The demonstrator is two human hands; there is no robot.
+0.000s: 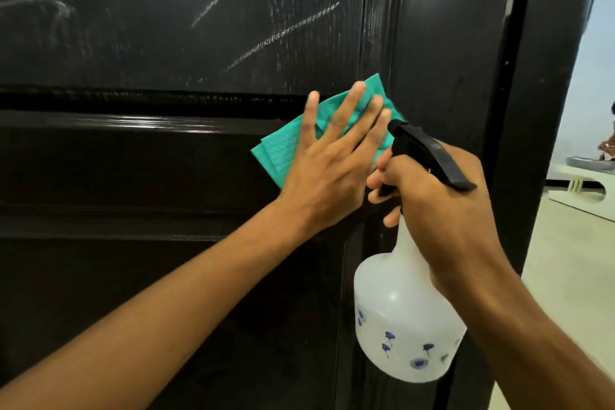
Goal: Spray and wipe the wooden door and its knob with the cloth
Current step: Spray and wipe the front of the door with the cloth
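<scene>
Flat-fingered, left hand (327, 156) presses cloth (283, 150) to door (166, 176); right hand (442, 210) grips spray bottle (402, 319).

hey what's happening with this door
A person is cleaning a dark wooden door. The left hand presses a green cloth flat against the door beside the panel moulding. The right hand grips a white spray bottle by its black trigger head. White streaks still show on the upper panel. The knob is not in view.
</scene>
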